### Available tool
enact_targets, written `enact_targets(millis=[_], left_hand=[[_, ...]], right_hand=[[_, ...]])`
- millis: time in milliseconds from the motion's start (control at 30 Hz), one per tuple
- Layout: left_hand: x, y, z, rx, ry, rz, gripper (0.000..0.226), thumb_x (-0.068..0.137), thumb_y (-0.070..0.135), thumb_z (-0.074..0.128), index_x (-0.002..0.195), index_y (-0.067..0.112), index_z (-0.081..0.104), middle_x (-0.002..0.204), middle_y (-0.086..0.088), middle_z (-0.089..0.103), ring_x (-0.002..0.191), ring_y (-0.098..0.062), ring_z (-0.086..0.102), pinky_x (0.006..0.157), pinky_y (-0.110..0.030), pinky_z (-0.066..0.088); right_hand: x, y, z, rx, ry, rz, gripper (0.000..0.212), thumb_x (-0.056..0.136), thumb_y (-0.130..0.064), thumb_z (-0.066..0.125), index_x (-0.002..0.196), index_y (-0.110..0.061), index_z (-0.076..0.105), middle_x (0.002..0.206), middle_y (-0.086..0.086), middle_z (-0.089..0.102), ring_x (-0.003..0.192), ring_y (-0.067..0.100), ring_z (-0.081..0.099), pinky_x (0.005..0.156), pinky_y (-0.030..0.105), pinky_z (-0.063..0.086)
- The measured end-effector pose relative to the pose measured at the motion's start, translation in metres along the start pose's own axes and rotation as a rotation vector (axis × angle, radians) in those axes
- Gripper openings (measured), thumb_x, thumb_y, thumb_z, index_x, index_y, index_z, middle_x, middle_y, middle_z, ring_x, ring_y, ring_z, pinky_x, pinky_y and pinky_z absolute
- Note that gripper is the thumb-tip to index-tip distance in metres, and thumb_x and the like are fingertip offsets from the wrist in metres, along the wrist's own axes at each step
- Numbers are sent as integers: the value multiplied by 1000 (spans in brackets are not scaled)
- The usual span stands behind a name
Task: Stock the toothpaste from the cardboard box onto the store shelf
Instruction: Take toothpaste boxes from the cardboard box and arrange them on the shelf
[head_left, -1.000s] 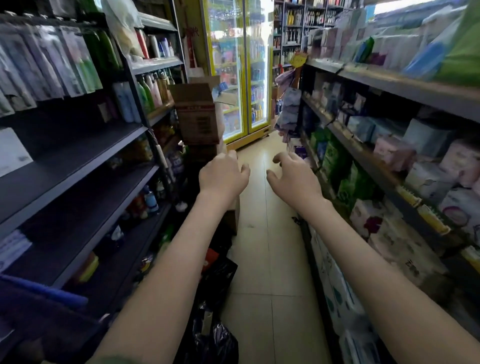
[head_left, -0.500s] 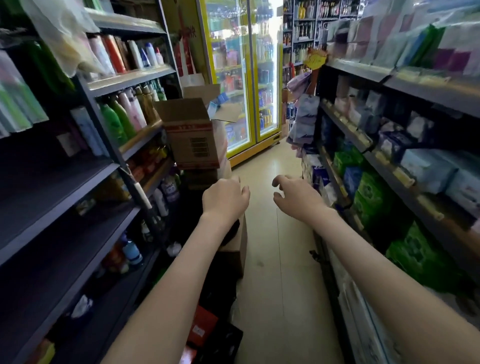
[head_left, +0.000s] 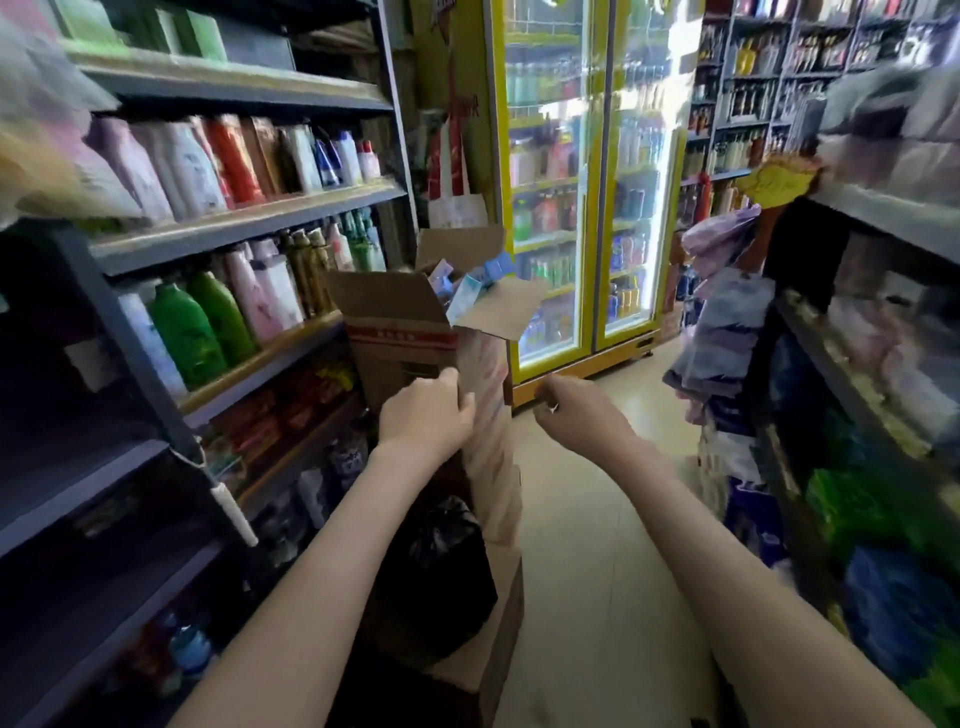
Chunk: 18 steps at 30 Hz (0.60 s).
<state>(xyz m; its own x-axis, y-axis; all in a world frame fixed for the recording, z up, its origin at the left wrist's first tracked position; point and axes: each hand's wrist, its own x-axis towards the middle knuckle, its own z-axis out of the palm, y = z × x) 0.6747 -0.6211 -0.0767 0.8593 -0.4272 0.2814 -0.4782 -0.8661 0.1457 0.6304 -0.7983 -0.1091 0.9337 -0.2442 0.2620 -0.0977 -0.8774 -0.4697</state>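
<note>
One grip on the cardboard box (head_left: 400, 332)
The left hand (head_left: 426, 413) curled round the box's near corner, below the toothpaste packs (head_left: 467, 291) poking from its open top; the right hand (head_left: 576, 415) hung just beside, loosely curled, empty.

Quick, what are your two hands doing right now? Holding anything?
Left hand: grips the near corner of the cardboard box.
Right hand: fingers loosely curled, holding nothing, apart from the box.
</note>
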Motion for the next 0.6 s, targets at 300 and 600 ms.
enact_targets(millis=[300,600], left_hand=[[242,4,84,36,66,-76,34,99,41,40,121,18,53,111,-7,64,102,-30,60,76,-36,46],[461,18,154,-21,87,-157,38,99,37,41,129,13,45,127,-11,55,112,-33,55,72,-37,40]], right_hand=[[241,82,35,64,-8,-184,28,93,-19,53,121,-12,55,115,3,57,106,20,54,82,27,40],[471,158,57,-27,-147,-414,50,92,-19,58,139,-18,40,133,4,47,119,25,48,96,37,41]])
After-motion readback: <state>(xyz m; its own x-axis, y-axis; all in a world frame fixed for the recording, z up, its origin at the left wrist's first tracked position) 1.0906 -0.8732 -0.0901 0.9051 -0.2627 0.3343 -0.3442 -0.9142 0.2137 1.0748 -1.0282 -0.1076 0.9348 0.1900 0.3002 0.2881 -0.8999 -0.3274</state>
